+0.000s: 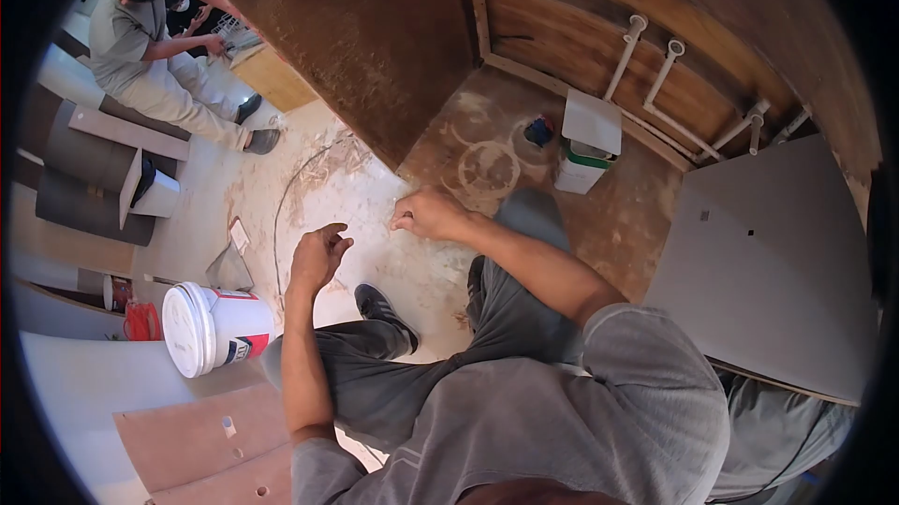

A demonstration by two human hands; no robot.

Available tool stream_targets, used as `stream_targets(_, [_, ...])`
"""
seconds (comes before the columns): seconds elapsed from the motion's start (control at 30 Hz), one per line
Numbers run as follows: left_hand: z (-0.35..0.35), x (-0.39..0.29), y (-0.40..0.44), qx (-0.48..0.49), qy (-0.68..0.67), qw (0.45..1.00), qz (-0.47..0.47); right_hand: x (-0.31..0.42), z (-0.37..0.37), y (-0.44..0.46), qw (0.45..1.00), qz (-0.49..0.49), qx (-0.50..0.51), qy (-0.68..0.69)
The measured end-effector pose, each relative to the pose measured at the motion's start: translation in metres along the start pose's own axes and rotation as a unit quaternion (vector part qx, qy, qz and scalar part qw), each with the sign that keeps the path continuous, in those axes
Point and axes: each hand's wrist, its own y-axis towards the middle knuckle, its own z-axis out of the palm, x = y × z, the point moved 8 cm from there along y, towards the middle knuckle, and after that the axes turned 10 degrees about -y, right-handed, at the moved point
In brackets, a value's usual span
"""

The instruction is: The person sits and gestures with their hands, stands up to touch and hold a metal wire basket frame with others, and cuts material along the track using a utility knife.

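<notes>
My left hand (317, 259) is raised over the pale, dusty floor (365, 196), its thumb and fingers curved with a gap between them and nothing visible in it. Level with it on the right, my right hand (429, 215) has its fingers curled together at the edge of the brown panel; whatever it might pinch is too small to make out. The hands are apart. Below them are my legs and a dark shoe (382, 310) on the floor.
A white bucket (225, 322) stands at the left. A white and green container (585, 154) sits near pipes (655, 93) on a wooden wall. A grey board (758, 252) leans at the right. Another person (140, 46) sits at the upper left. A cable (281, 205) crosses the floor.
</notes>
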Motion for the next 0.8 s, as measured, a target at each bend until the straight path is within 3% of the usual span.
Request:
stream_targets(0.17, [0.001, -0.001, 0.002, 0.000, 0.014, 1.000, 0.000, 0.011, -0.021, -0.003, 0.994, 0.048, 0.038, -0.088])
stream_targets(0.27, [0.001, -0.003, 0.001, 0.004, 0.009, 1.000, -0.009, 0.004, -0.022, -0.001, 0.995, 0.075, -0.002, -0.065])
stream_targets(0.37, [0.004, 0.000, 0.002, 0.011, 0.018, 1.000, -0.010, -0.003, -0.013, 0.003, 0.988, -0.024, -0.138, 0.071])
stream_targets(0.47, [0.004, 0.001, 0.003, 0.012, 0.029, 1.000, -0.002, -0.006, 0.000, 0.003, 0.986, -0.089, -0.137, 0.015])
stream_targets(0.57, [0.004, -0.005, 0.001, 0.017, 0.027, 0.999, 0.001, -0.001, -0.005, 0.000, 0.995, -0.060, -0.079, 0.019])
stream_targets(0.8, [0.004, -0.006, 0.001, 0.028, 0.041, 0.999, -0.007, 0.002, -0.015, 0.000, 0.995, -0.033, -0.084, 0.035])
